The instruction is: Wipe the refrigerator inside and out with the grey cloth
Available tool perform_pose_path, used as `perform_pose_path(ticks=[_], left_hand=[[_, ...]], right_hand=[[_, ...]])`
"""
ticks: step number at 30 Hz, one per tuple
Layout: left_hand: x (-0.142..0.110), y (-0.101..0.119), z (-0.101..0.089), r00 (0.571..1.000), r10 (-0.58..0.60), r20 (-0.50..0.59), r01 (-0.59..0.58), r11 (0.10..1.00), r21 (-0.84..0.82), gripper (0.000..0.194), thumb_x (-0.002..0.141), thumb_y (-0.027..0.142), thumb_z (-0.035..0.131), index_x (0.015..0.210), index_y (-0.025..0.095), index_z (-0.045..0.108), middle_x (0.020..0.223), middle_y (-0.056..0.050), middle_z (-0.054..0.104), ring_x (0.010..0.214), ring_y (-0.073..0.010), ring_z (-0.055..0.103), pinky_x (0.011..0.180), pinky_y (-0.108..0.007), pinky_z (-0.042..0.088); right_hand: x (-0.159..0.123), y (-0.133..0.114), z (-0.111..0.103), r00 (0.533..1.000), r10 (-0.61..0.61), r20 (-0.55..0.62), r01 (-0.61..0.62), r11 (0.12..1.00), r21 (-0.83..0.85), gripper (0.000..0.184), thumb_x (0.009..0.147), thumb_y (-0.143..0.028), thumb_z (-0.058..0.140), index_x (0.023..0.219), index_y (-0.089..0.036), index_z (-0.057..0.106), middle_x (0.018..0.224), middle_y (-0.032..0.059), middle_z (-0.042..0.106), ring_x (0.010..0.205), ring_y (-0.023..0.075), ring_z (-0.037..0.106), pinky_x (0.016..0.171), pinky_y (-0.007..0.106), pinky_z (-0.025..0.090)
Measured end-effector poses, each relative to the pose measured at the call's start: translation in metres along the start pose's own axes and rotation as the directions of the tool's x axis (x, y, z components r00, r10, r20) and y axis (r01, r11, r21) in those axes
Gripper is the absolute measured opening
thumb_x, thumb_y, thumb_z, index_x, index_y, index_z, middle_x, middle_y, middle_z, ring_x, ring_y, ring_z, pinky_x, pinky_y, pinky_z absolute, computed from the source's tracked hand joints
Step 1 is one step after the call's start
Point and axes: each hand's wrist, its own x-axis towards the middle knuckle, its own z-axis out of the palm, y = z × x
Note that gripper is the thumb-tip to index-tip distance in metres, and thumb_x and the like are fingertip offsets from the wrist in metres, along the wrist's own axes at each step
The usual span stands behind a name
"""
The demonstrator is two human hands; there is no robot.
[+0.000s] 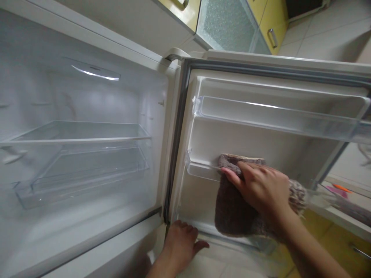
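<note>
My right hand point(262, 187) is closed on a brown fuzzy cloth point(232, 210), pressing it over the front edge of the clear lower door bin point(201, 170). Part of the cloth tucks down inside the bin, and the rest hangs over its front. At the bottom of the open refrigerator door point(237, 139), close to the hinge side, my left hand point(181, 241) has its fingers curled over the door's edge. Its thumb sticks out to the right, and the fingertips are hidden.
On the left is the lit refrigerator interior point(95, 104) with a glass shelf point(95, 131) and a clear drawer-like tray point(87, 173). Another clear bin point(275, 116) spans the upper door. Yellow cabinets point(272, 29) stand behind; an orange object point(342, 188) lies on the counter at right.
</note>
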Motion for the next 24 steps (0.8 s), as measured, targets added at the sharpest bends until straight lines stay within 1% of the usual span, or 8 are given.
perform_pose_path(ticks=[3,6,8,10,14,17,22,24], left_hand=[[-0.007,-0.001,0.007,0.989,-0.002,-0.145,0.001,1.0,-0.007,0.05,0.088,0.072,0.07,0.077,0.023,0.072,0.072,-0.002,0.075,0.073,-0.0245,0.073,0.077,-0.038,0.05],[-0.011,-0.003,0.011,0.978,0.032,-0.205,-0.025,0.999,0.038,0.052,0.09,0.073,0.065,0.077,0.022,0.068,0.072,-0.002,0.072,0.071,-0.024,0.071,0.077,-0.039,0.048],[-0.011,-0.006,0.012,0.975,0.055,-0.216,-0.041,0.997,0.065,0.054,0.092,0.074,0.061,0.078,0.022,0.067,0.072,-0.001,0.071,0.071,-0.0237,0.069,0.077,-0.039,0.046],[-0.011,-0.008,0.011,0.975,0.055,-0.214,-0.038,0.996,0.084,0.056,0.094,0.074,0.056,0.077,0.022,0.066,0.071,-0.001,0.07,0.071,-0.023,0.069,0.078,-0.039,0.046],[-0.01,-0.01,0.004,0.974,0.068,-0.215,-0.039,0.99,0.135,0.06,0.096,0.077,0.049,0.072,0.023,0.064,0.067,-0.001,0.07,0.066,-0.0223,0.067,0.073,-0.037,0.044],[-0.008,-0.008,-0.005,0.979,0.065,-0.191,-0.038,0.989,0.142,0.058,0.096,0.074,0.054,0.071,0.023,0.065,0.066,-0.001,0.07,0.065,-0.0224,0.068,0.068,-0.036,0.043],[-0.004,-0.004,-0.016,1.0,-0.004,-0.015,0.006,0.992,0.128,0.045,0.092,0.065,0.07,0.074,0.023,0.072,0.072,-0.001,0.076,0.069,-0.0243,0.072,0.068,-0.035,0.044],[-0.004,-0.004,-0.017,1.0,-0.023,0.005,0.022,0.991,0.132,0.045,0.092,0.064,0.071,0.073,0.023,0.073,0.072,-0.002,0.077,0.07,-0.0251,0.073,0.067,-0.036,0.044]], right_hand=[[0.026,-0.054,-0.005,0.997,0.007,0.078,-0.018,0.991,0.134,0.082,0.102,-0.081,0.024,0.071,-0.019,0.068,0.073,0.0126,0.073,0.064,0.0208,0.064,0.062,0.033,0.021],[0.047,-0.096,-0.006,0.991,-0.006,0.136,-0.03,0.964,0.265,0.089,0.101,-0.083,0.016,0.077,-0.018,0.071,0.078,0.0158,0.075,0.07,0.0233,0.068,0.063,0.033,0.028],[0.053,-0.108,-0.004,0.989,-0.021,0.148,-0.028,0.949,0.316,0.087,0.103,-0.081,0.016,0.081,-0.017,0.071,0.081,0.0167,0.074,0.075,0.0242,0.069,0.065,0.034,0.033],[0.053,-0.11,-0.002,0.99,-0.048,0.129,0.0,0.939,0.343,0.082,0.105,-0.077,0.021,0.085,-0.016,0.07,0.084,0.0168,0.074,0.08,0.0246,0.07,0.068,0.035,0.037],[0.044,-0.097,0.002,0.992,-0.125,0.034,0.107,0.934,0.34,0.072,0.106,-0.074,0.026,0.092,-0.016,0.066,0.088,0.0137,0.074,0.085,0.0249,0.071,0.07,0.034,0.038],[0.032,-0.074,0.004,0.986,-0.164,0.01,0.153,0.938,0.312,0.072,0.104,-0.078,0.028,0.093,-0.017,0.064,0.088,0.0115,0.073,0.084,0.0247,0.072,0.068,0.033,0.035],[0.001,-0.004,0.006,0.985,-0.166,-0.043,0.171,0.966,0.196,0.07,0.101,-0.081,0.036,0.089,-0.018,0.063,0.084,0.0092,0.073,0.079,0.0223,0.071,0.067,0.033,0.029],[-0.015,0.03,0.006,0.978,-0.185,-0.101,0.198,0.97,0.139,0.067,0.101,-0.08,0.039,0.086,-0.018,0.061,0.08,0.007,0.072,0.073,0.0207,0.069,0.067,0.033,0.029]])
